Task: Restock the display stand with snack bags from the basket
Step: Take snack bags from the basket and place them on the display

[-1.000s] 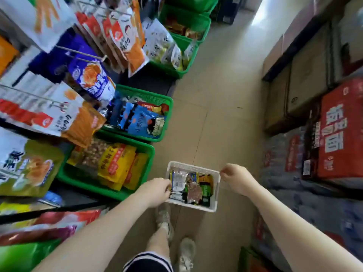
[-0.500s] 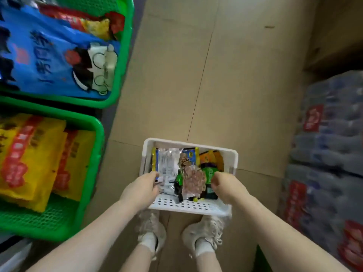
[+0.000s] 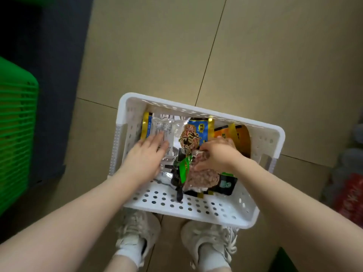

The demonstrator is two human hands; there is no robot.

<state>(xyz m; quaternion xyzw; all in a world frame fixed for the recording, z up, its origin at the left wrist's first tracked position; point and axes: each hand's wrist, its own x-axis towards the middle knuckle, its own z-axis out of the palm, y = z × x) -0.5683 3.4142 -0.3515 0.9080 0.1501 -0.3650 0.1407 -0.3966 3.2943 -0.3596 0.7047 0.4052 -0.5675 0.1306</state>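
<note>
Looking straight down: two pale lace-up sneakers [image 3: 135, 230] with white socks stand on the beige tiled floor [image 3: 157, 55], toes just under the near edge of a white perforated plastic basket [image 3: 188, 208]. The basket sits on the floor, long axis running left to right, slightly skewed, with its right end nearer the viewer.

Both bare forearms reach into the basket from the near side. The left hand [image 3: 146, 156] lies palm down, fingers spread flat and pointing toward the far wall, pressing on a clear and silver snack pouch with printed text [image 3: 163, 128]; it is not curled around anything. The pouch's long axis runs near to far. The right hand [image 3: 217, 154] is curled, fingers bent down onto a clear bag of brownish-pink pieces [image 3: 202, 177] at the basket's centre. Whether the bag is actually gripped or only touched cannot be told.

Between the hands lies a green and black packet [image 3: 181, 169], long axis near to far. Behind it sits a blue and gold packet with a brown figure [image 3: 193, 134], upright against the far wall. Orange packets [image 3: 240, 138] lean in the far right corner.

At the left edge, well apart from the basket, is a green slatted plastic crate [image 3: 15, 130]. At the right edge are blurred shrink-wrapped goods with red labels [image 3: 351, 195].
</note>
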